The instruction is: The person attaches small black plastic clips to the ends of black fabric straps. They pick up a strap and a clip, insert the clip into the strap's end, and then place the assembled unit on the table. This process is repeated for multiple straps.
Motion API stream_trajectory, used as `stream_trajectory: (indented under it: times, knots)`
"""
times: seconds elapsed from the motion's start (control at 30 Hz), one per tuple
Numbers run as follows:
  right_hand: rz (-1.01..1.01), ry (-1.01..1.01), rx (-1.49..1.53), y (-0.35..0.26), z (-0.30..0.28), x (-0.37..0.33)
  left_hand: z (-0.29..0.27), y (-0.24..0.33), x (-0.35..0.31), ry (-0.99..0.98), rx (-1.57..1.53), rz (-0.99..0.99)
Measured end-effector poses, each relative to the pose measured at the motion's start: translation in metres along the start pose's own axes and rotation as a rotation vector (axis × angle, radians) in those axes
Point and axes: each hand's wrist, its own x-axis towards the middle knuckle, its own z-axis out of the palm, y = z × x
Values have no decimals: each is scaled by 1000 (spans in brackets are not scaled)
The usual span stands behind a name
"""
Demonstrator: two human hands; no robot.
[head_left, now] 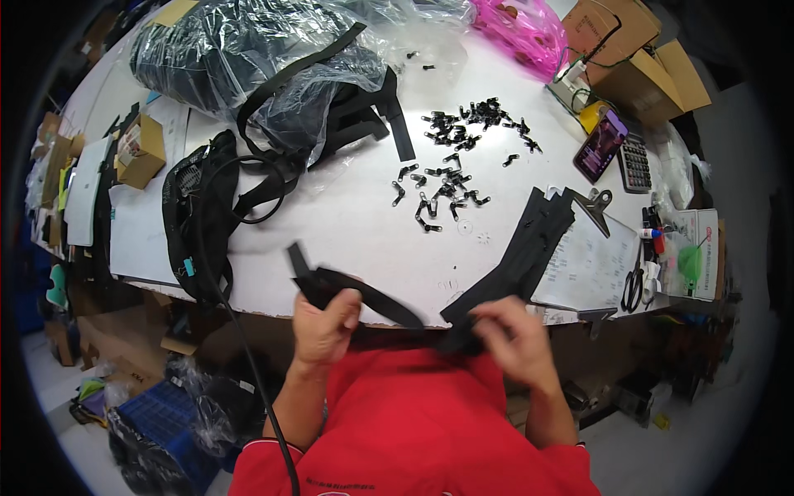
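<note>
- Head view: the left hand (327, 326) is closed around a black strip (376, 302), with the thumb on top.
- One end of this strip rises above the hand; the other part goes to the right, blurred, toward the right hand (517, 335).
- The right hand has bent fingers over a dark blurred piece (459, 339); I cannot tell if its grip is firm.
- Both hands are at the front edge of the desk (372, 227).
- A bundle of black strips (525, 248) lies just beyond the right hand, overlapping the clipboard (587, 269).
- White surface is visible between the left hand and the scattered black sliders (490, 109).
- On the left, a black cable (249, 364) hangs over the edge, near the left forearm.
</note>
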Motion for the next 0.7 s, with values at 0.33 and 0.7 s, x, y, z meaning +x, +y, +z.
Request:
stream_trajectory:
  times: [0.33, 0.7]
  knots:
    - [28, -13, 451, -21, 29, 28, 25, -19, -9, -426, 633, -70]
    - [-2, 80, 444, -20, 51, 24, 34, -34, -1, -397, 605, 348]
